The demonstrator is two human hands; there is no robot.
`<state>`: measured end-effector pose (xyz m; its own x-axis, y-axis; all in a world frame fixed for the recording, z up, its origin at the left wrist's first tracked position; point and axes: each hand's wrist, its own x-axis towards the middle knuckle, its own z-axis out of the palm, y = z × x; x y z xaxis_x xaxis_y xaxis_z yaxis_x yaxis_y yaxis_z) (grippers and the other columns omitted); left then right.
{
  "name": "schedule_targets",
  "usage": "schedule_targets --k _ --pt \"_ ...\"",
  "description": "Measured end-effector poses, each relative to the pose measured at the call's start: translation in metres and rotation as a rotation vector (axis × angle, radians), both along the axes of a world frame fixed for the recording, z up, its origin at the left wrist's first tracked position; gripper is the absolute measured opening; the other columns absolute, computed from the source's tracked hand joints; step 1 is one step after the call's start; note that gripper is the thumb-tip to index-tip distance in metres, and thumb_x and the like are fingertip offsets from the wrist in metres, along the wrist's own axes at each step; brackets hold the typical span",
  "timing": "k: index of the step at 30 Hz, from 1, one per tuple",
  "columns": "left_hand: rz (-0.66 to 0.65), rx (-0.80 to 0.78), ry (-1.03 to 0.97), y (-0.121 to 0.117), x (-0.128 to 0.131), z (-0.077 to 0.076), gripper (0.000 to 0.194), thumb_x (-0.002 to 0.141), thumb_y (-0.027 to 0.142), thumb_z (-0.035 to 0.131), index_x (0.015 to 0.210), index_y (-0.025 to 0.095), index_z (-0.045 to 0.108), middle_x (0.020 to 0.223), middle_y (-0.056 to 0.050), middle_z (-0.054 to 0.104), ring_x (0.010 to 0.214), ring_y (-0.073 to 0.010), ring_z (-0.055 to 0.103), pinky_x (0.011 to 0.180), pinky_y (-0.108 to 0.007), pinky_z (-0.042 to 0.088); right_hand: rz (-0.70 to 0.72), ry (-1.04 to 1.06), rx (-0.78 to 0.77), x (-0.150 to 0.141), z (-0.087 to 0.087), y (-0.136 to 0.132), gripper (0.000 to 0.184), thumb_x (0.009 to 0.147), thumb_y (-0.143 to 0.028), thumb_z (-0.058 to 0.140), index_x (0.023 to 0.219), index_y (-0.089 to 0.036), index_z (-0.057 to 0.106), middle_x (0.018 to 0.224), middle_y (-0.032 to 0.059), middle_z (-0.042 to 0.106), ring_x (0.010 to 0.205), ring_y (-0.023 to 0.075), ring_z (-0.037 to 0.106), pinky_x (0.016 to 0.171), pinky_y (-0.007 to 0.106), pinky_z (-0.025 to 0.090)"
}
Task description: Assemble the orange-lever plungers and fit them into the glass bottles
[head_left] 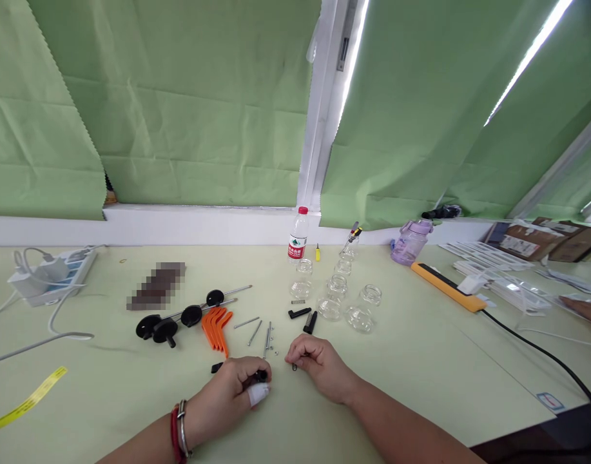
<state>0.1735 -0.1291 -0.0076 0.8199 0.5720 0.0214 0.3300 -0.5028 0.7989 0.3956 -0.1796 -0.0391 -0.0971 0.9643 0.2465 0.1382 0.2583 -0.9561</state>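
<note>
Near the front middle of the table, my left hand (232, 390) is closed around a small black plastic part (261, 376), mostly hidden by the fingers; white tape wraps the thumb. My right hand (319, 364), just to the right, pinches a tiny metal piece (294, 367) too small to make out fully. Beyond it lie a black part with a spring on it (310, 322), a black L-shaped part (300, 313) and a loose coil spring (298, 302). Several screws (254, 333) and nuts rest ahead of my left hand, beside orange bent handles (216, 328).
Metal rods with black discs (191, 316) lie to the left. Several clear jars (330, 308) stand right of centre, near a water bottle (298, 238). Farther right are a purple bottle (412, 241), an orange power strip (447, 287) and another person's hand (582, 309).
</note>
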Motion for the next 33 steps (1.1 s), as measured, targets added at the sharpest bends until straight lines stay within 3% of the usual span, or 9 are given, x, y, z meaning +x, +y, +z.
schedule_targets --k 20,26,33 --pt "0.005 0.034 0.018 0.001 0.002 0.002 0.01 0.079 0.016 0.049 0.081 0.018 0.059 0.072 0.002 0.056 0.063 -0.0114 0.047 0.059 -0.02 0.039 -0.036 0.014 0.021 0.0 -0.002 0.002 0.011 0.084 -0.026 0.058 0.081 -0.018 0.066 0.087 0.0043 0.06 0.077 0.0141 0.057 0.073 0.029 0.048" --pt "0.001 0.038 0.012 0.0 0.002 0.003 0.009 0.08 0.018 0.049 0.08 0.018 0.058 0.073 0.002 0.056 0.063 -0.0115 0.048 0.06 -0.02 0.04 -0.14 -0.316 0.149 0.006 0.005 0.001 0.015 0.088 -0.019 0.048 0.087 -0.02 0.063 0.09 0.0049 0.059 0.079 0.0151 0.056 0.072 0.028 0.046" --pt "-0.001 0.039 0.009 0.0 0.001 0.003 0.01 0.082 0.02 0.05 0.082 0.018 0.06 0.073 0.0 0.058 0.063 -0.0121 0.049 0.061 -0.021 0.041 -0.098 -0.624 0.107 0.004 0.009 -0.005 0.02 0.081 -0.007 0.048 0.076 -0.02 0.063 0.086 0.0041 0.06 0.078 0.0167 0.055 0.067 0.029 0.046"
